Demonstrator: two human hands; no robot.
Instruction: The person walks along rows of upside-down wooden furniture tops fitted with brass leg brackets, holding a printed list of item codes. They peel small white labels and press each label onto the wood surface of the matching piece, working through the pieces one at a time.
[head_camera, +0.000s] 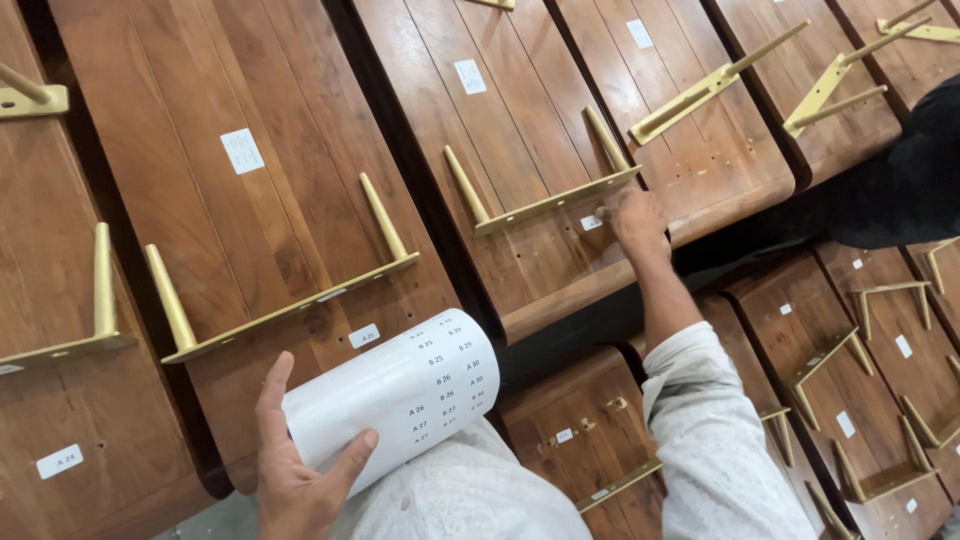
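I judge that I am in the labelling step: my right hand (634, 222) presses its fingertips down on a small white rectangular paper sticker (591, 223) on the dark brown wooden tabletop panel (520, 140) leaning in front of me. The sticker sits just below the right end of the gold-coloured metal leg bracket with two tapered legs (545, 190) fixed to that panel, and my fingers lie flat on it rather than curled around anything. Only its left part shows beside my fingertips, so I cannot tell whether it lies fully smooth.

My left hand (300, 470) grasps a curled white sheet of printed labels (405, 395), thumb on its left side and fingers under its lower edge; it hangs below and to the left of the bracket, near my white sleeve (700, 430). The sheet is glossy, bowed into a half roll, with small dark codes in columns.

As I judge it, the next move calls for a firm rub along the sticker, then peeling a fresh label off the sheet with care, since the thin paper could crease or tear.

The neighbouring panel, left of the bracket, carries its own small white sticker (364, 336) below a similar gold bracket (280, 290).
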